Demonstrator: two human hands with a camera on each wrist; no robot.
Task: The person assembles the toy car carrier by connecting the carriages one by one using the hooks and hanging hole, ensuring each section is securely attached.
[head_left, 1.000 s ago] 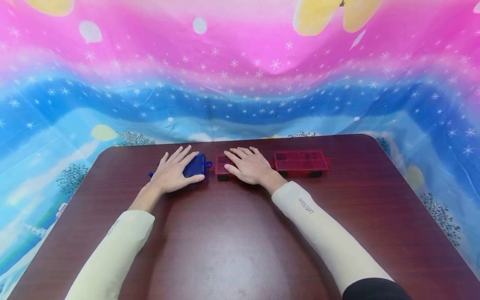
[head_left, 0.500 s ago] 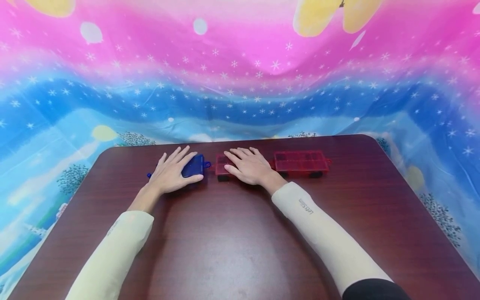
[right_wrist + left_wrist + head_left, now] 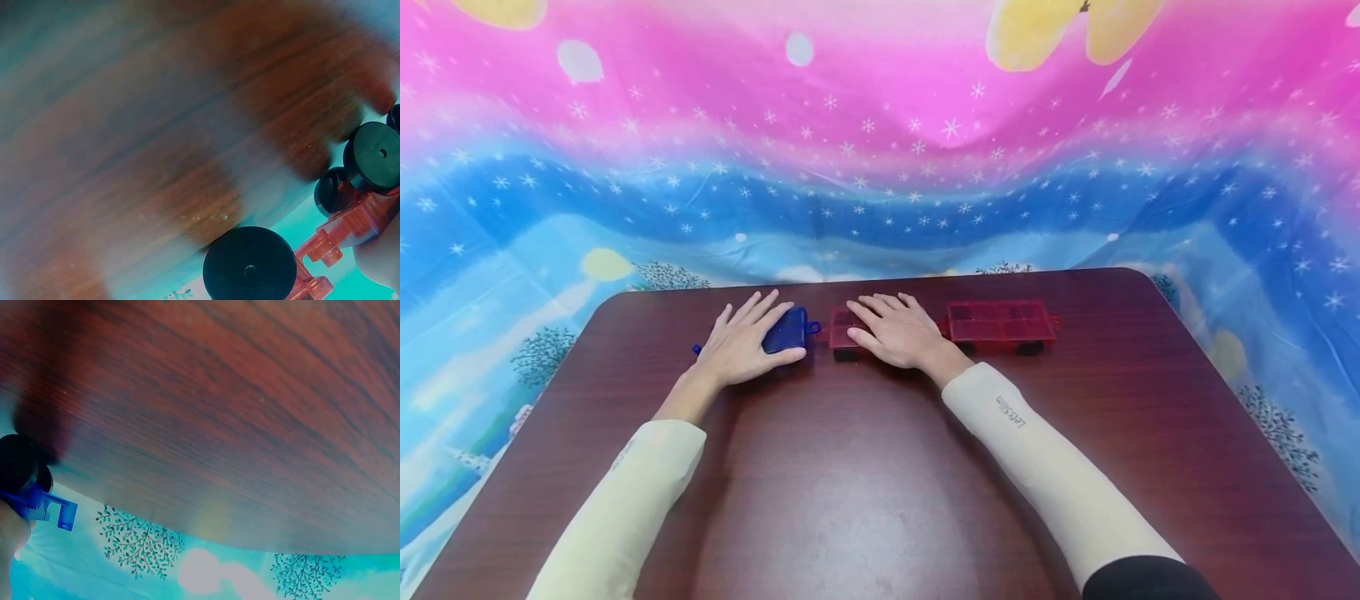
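My left hand (image 3: 743, 343) lies with spread, straight fingers across a translucent blue toy wagon (image 3: 786, 330), covering much of it. A small blue hook stands out at each end; in the left wrist view one blue hook (image 3: 56, 509) shows beside a black wheel (image 3: 22, 465). My right hand (image 3: 898, 333) rests, fingers straight, over a translucent red toy wagon (image 3: 841, 331), hiding its right part. To its right stands a longer red wagon (image 3: 1000, 322) with black wheels. The right wrist view shows a red coupling (image 3: 319, 256) between black wheels (image 3: 250, 265).
The wagons stand in a row near the far edge of a dark brown wooden table (image 3: 850, 483). A narrow gap separates blue from red. A colourful printed cloth (image 3: 880, 150) hangs behind and around the table.
My left hand and the blue wagon have shifted very slightly left, a little away from the red one. The right hand and the red wagons have stayed put.
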